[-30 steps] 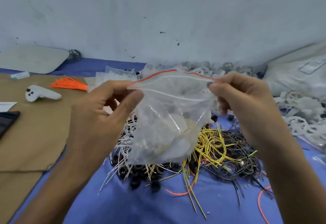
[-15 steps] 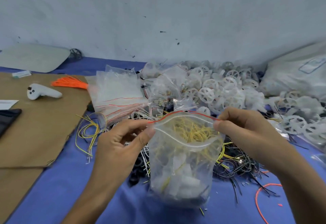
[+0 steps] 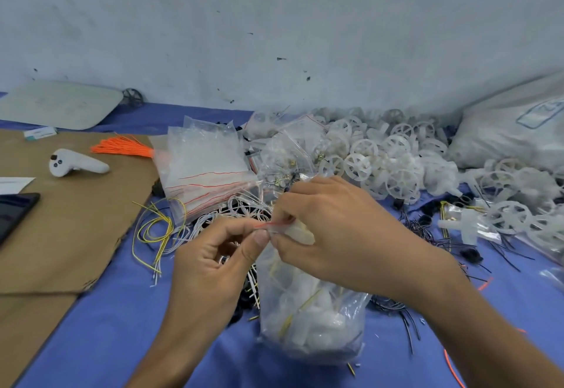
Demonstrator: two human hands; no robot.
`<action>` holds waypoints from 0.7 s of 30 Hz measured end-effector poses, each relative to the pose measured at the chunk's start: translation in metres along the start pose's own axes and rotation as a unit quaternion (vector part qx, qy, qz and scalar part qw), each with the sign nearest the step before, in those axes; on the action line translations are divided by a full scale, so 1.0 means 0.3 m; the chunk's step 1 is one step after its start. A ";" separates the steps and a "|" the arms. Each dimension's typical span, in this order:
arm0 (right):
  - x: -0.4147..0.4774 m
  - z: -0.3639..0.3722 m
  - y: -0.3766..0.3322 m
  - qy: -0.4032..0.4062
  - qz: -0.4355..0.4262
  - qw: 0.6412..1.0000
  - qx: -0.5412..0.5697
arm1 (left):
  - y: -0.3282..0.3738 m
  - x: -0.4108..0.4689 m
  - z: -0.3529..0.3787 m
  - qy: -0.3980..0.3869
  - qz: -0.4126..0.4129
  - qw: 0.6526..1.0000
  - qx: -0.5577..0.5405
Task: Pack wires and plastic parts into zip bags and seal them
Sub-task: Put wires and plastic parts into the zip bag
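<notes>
A clear zip bag (image 3: 311, 317) with a red strip at its mouth stands on the blue cloth (image 3: 116, 326), holding white plastic parts and yellow wire. My left hand (image 3: 213, 259) pinches the left end of the bag's mouth between thumb and forefinger. My right hand (image 3: 345, 235) pinches the mouth just to the right, its fingers pressed on the red strip; the two hands nearly touch. Loose white, yellow and black wires (image 3: 158, 232) lie around and behind the bag. White plastic wheels (image 3: 396, 161) are heaped at the back right.
A stack of empty zip bags (image 3: 207, 171) lies behind my left hand. Brown cardboard (image 3: 70, 219) at the left carries a white controller (image 3: 76, 166), orange wires (image 3: 122, 146) and a dark phone (image 3: 15, 216). A large white sack (image 3: 512, 131) sits far right.
The bag came down onto the cloth. My hands moved together from the two ends of the open mouth, and the mouth is now pinched flat between them.
</notes>
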State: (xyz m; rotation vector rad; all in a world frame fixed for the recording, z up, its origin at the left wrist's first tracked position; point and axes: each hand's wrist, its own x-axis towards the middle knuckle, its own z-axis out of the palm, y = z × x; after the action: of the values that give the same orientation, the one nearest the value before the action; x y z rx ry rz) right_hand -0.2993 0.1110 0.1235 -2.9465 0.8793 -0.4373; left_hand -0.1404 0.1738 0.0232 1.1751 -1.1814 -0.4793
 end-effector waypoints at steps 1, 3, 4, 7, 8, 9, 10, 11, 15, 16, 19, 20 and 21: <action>0.002 0.004 -0.003 0.007 0.001 1.000 0.004 | -0.001 -0.001 -0.004 0.001 -0.001 1.000 -0.001; 0.003 0.013 -0.012 0.018 0.006 1.000 0.013 | -0.004 -0.002 -0.010 0.000 -0.001 1.000 0.003; 0.003 0.018 -0.016 0.018 0.010 1.000 0.016 | -0.005 -0.004 -0.013 -0.001 0.000 1.000 0.004; 0.004 0.029 -0.024 0.015 0.013 1.000 0.016 | -0.010 -0.009 -0.020 -0.005 -0.006 1.000 -0.008; 0.005 0.033 -0.025 0.014 0.012 1.000 0.016 | -0.012 -0.011 -0.022 -0.006 -0.009 1.000 -0.013; 0.006 0.036 -0.026 0.014 0.011 1.000 0.016 | -0.015 -0.012 -0.025 -0.007 -0.012 1.000 -0.017; 0.008 0.040 -0.026 0.014 0.010 1.000 0.016 | -0.018 -0.014 -0.028 -0.008 -0.014 1.000 -0.019; 0.009 0.042 -0.025 0.014 0.012 1.000 0.016 | -0.021 -0.015 -0.031 -0.008 -0.016 1.000 -0.020; 0.007 0.043 -0.019 0.007 0.019 1.000 0.008 | -0.034 -0.025 -0.047 0.001 -0.023 1.000 -0.010; 0.007 0.043 -0.019 0.006 0.020 1.000 0.001 | -0.037 -0.028 -0.051 0.001 -0.024 1.000 -0.004; 0.004 0.042 -0.024 0.005 0.023 1.000 -0.005 | -0.037 -0.033 -0.055 -0.005 -0.014 1.000 0.016; 0.002 0.041 -0.025 0.005 0.024 1.000 -0.002 | -0.035 -0.033 -0.056 -0.004 -0.007 1.000 0.025; -0.001 0.039 -0.025 0.005 0.026 1.000 0.002 | -0.033 -0.033 -0.057 -0.002 -0.001 0.999 0.034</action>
State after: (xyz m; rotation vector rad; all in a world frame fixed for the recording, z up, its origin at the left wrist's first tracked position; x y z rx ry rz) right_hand -0.2923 0.1168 0.1130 -2.9127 0.9542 -0.4522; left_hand -0.1262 0.1858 0.0113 1.2339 -1.2078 -0.4452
